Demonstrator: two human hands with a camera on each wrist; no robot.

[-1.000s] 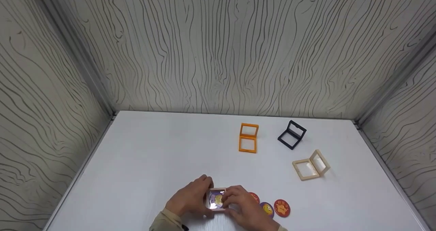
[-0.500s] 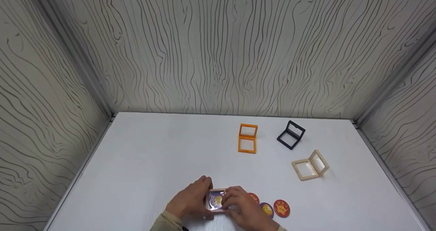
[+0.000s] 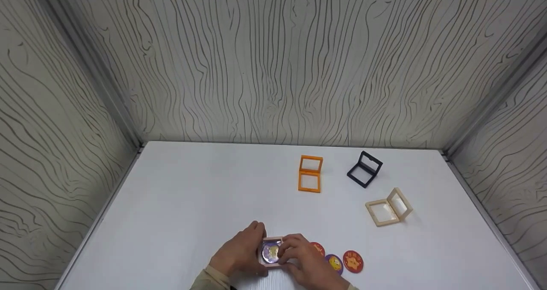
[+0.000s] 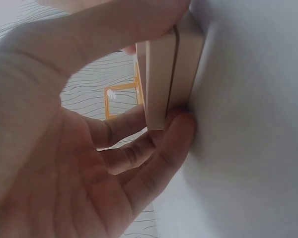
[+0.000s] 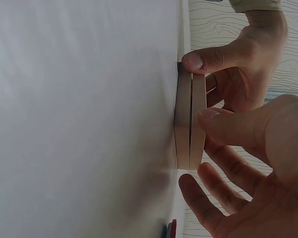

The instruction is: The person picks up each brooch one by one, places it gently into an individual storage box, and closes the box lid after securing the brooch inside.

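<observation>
Frame [image 5: 183,121] clamped by L hand [image 3: 240,250] & R hand [image 3: 308,259]; prob. closing step, next move likely needs firm squeeze.

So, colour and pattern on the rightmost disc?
The disc is red with a yellow-orange star; head view shows it best.

Pale square frame [image 5: 183,121], halves together with thin seam, lies flat on table [image 3: 192,187]; purple-and-yellow disc [image 3: 269,254] inside.

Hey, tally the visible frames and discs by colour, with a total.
Held beige frame: 1
Orange frame: 1
Black frame: 1
Pale wooden frame: 1
Framed purple disc: 1
Loose purple disc: 1
Loose red discs: 2
Total: 8
</observation>
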